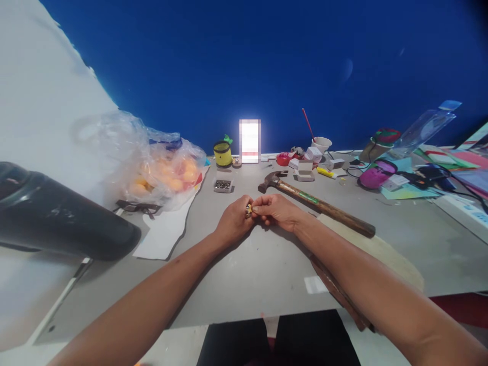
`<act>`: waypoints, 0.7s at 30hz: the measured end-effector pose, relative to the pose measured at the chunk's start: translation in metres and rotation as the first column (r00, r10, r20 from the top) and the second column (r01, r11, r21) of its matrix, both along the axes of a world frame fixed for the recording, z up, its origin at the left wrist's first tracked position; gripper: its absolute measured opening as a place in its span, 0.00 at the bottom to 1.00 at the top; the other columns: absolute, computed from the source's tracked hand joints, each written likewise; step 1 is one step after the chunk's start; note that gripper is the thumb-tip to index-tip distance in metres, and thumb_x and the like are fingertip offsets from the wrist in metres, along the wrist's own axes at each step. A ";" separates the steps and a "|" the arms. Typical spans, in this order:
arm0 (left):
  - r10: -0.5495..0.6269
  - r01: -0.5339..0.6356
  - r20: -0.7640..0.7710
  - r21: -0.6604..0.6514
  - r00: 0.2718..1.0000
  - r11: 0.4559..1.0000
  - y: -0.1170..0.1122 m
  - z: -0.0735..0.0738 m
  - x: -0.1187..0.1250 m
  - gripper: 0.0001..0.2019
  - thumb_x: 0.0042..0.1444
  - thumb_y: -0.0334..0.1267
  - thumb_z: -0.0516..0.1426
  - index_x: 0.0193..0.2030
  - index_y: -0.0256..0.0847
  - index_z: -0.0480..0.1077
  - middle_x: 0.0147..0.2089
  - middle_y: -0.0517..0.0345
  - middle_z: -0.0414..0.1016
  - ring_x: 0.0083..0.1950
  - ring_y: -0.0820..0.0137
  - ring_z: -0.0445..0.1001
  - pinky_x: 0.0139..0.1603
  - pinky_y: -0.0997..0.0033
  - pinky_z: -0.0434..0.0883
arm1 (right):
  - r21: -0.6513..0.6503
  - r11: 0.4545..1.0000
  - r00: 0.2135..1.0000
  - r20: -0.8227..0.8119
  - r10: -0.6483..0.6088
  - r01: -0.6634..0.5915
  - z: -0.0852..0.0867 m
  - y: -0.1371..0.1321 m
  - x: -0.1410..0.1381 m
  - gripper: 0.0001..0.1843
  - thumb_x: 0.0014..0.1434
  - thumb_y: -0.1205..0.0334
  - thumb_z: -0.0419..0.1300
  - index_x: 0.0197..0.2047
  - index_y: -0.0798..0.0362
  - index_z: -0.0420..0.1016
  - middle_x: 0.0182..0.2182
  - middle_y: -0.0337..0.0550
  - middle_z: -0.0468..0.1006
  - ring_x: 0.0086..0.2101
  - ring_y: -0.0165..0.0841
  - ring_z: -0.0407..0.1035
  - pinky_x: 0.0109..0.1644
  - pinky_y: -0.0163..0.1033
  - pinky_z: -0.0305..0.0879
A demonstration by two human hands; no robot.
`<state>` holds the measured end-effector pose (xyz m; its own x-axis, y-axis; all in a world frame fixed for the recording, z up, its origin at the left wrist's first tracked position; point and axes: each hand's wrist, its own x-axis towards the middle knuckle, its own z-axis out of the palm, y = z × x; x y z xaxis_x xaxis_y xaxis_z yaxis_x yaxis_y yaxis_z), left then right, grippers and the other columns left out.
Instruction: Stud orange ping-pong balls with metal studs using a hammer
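Small yellow-and-metal piece [249,210] between left hand [235,218] and right hand [281,211], partly covered, too small to identify. Bright panel [250,141] pixelated. Black cylinder [64,218] cut by left edge.

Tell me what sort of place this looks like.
Probably an indoor craft or repair workbench, though it could be a home desk: a claw hammer lies on the gray table, near a small open box of tiny dark pieces, with coloured sheets at the right.
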<state>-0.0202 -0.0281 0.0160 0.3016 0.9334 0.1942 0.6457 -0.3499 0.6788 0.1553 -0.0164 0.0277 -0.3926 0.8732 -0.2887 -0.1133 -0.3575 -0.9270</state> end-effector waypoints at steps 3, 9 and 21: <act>0.003 -0.003 -0.019 0.005 1.000 1.000 0.000 0.000 0.001 0.08 0.57 0.41 0.61 0.38 0.44 0.66 0.36 0.58 0.77 0.35 0.65 0.72 0.34 0.68 0.62 | -0.005 1.000 1.000 -0.002 0.015 -0.015 0.000 0.001 0.000 0.15 0.42 0.61 0.78 0.29 0.56 0.79 0.26 0.43 0.80 0.21 0.23 0.62 0.20 0.27 0.57; -0.002 0.002 -0.049 -0.005 0.999 1.000 -0.001 0.002 0.002 0.09 0.56 0.39 0.62 0.37 0.45 0.65 0.36 0.57 0.77 0.36 0.63 0.73 0.35 0.67 0.62 | 0.003 1.000 0.998 0.061 0.028 -0.028 0.002 0.002 0.001 0.13 0.45 0.61 0.77 0.26 0.56 0.77 0.26 0.43 0.80 0.22 0.23 0.63 0.20 0.28 0.59; 0.041 -0.043 -0.087 -0.019 0.995 0.999 -0.003 0.007 0.004 0.09 0.56 0.33 0.59 0.34 0.46 0.59 0.32 0.60 0.72 0.34 0.65 0.69 0.34 0.67 0.59 | 0.260 0.966 0.954 0.288 -0.090 0.012 0.005 -0.010 -0.012 0.05 0.54 0.68 0.64 0.28 0.53 0.74 0.22 0.39 0.76 0.22 0.28 0.66 0.25 0.33 0.61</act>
<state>-0.0164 -0.0310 0.0229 0.2769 0.9493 0.1491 0.7164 -0.3073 0.6263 0.1430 -0.0266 0.0332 -0.2767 0.9488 -0.1525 0.1667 -0.1089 -0.9800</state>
